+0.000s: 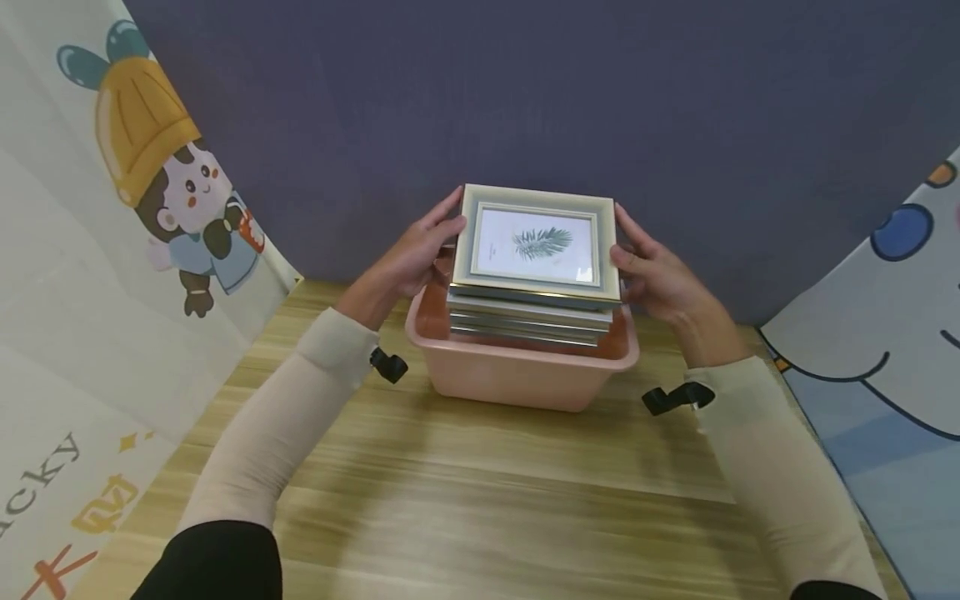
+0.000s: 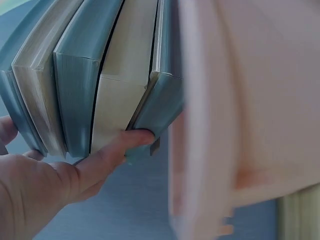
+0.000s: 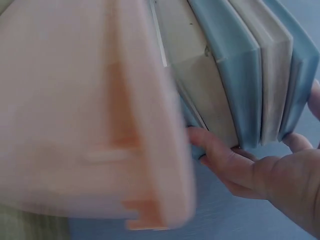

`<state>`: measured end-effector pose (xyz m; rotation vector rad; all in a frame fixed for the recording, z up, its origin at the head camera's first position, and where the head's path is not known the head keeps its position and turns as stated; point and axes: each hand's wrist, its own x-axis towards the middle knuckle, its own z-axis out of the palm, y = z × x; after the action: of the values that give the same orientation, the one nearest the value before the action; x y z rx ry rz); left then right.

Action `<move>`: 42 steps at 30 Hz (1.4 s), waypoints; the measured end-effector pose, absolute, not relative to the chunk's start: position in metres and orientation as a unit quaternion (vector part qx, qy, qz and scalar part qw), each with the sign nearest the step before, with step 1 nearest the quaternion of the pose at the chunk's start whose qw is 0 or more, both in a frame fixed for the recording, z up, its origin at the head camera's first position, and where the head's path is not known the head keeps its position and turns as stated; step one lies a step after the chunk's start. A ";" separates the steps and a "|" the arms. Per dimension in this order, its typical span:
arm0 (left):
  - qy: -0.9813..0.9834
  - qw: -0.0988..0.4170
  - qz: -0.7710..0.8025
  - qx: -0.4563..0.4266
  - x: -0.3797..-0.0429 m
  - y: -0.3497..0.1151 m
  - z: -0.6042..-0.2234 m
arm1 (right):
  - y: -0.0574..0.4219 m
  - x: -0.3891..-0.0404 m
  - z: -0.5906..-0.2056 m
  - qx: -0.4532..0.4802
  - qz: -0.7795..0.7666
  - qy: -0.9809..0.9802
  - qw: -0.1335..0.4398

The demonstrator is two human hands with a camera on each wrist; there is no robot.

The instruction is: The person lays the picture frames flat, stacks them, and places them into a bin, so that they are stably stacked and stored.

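A stack of several picture frames [image 1: 531,317] is held between both hands, over the mouth of a pink plastic basin [image 1: 517,379]. The uppermost picture frame [image 1: 543,288] is cream and grey-blue, with a green leaf print behind its glazing. My left hand [image 1: 411,257] grips the stack's left side, thumb at the top frame and fingers reaching down along the edges. On the opposite side my right hand [image 1: 663,279] grips it the same way. Both wrist views show blue-grey and pale frame edges [image 2: 77,100] pressed together beside the basin's wall [image 3: 150,100].
The basin stands on a wood-grain table [image 1: 480,500], close to a dark blue-grey back panel [image 1: 525,92]. White panels with cartoon prints flank it, a capped figure [image 1: 187,183] on the left one. A black wrist mount [image 1: 388,365] projects from the left sleeve.
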<state>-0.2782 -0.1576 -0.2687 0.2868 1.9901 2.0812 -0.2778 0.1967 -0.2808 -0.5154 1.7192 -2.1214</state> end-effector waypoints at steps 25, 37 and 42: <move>0.686 0.159 0.709 0.026 -0.293 -0.153 -0.325 | 0.167 -0.289 -0.327 -0.043 -0.800 0.550 0.237; 0.692 0.172 0.701 0.002 -0.296 -0.143 -0.334 | 0.154 -0.291 -0.335 0.023 -0.780 0.595 0.194; 0.678 0.185 0.711 -0.016 -0.299 -0.135 -0.339 | 0.154 -0.292 -0.337 0.015 -0.770 0.602 0.209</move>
<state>-0.2987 -0.1345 -0.3393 -0.0453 1.9107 2.0029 -0.2924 0.1540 -0.3374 0.0419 1.6758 -2.1439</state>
